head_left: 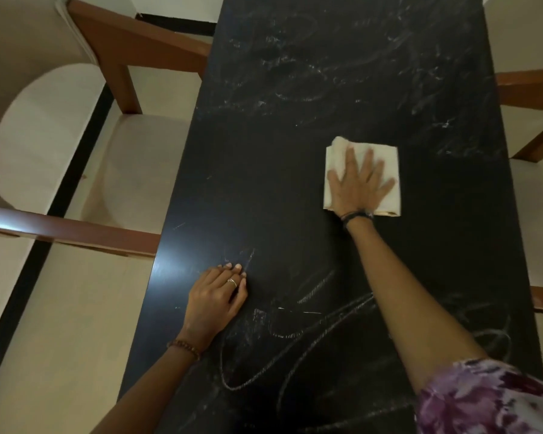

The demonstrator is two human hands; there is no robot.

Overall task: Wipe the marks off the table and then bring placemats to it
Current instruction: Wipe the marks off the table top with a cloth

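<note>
A long black table [264, 183] runs away from me, covered in white chalk-like marks [295, 333] near me and fainter smears [295, 73] at the far end. A folded cream cloth [386, 158] lies flat on the table right of centre. My right hand [358, 183] presses on it with straight, spread fingers. Near the left edge, my left hand [217, 296] rests on the tabletop, fingers bent at the knuckles, holding nothing. No placemats are in view.
A wooden-framed chair with a cream seat [132, 170] stands at the table's left side. Another wooden chair [533, 120] stands at the right side. Pale floor tiles with a black strip [29, 277] lie on the left.
</note>
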